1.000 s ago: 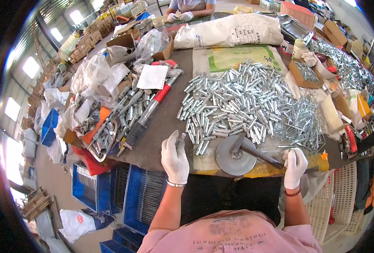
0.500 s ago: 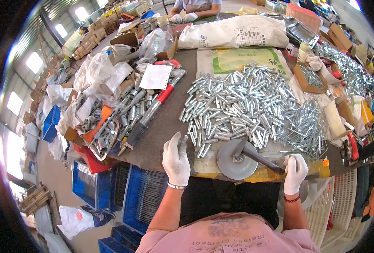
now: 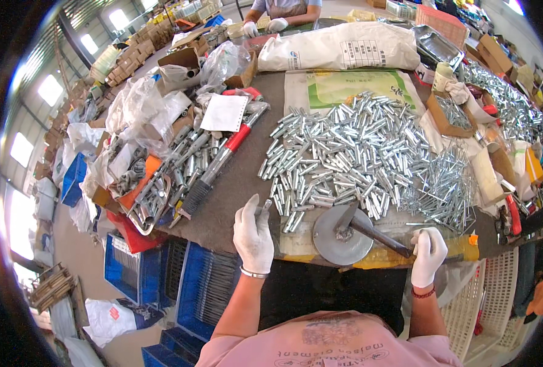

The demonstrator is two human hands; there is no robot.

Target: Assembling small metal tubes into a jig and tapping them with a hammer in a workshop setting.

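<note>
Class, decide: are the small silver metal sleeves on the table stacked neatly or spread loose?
Spread loose: the small silver metal sleeves lie at mixed angles across the table.

Disc (image 3: 343, 237) sits at the table's (image 3: 235, 183) near edge between the left hand (image 3: 254, 235) and right hand (image 3: 429, 255), tube pile (image 3: 351, 153) right behind it, sack (image 3: 345, 46) at the far side, crates (image 3: 179, 284) under the left edge.

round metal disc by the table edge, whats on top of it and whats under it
On the round metal disc sits a small metal block with a dark bar running toward the right hand. Beneath it show pale sheeting and a yellow edge; anything directly under the disc is covered.
</note>
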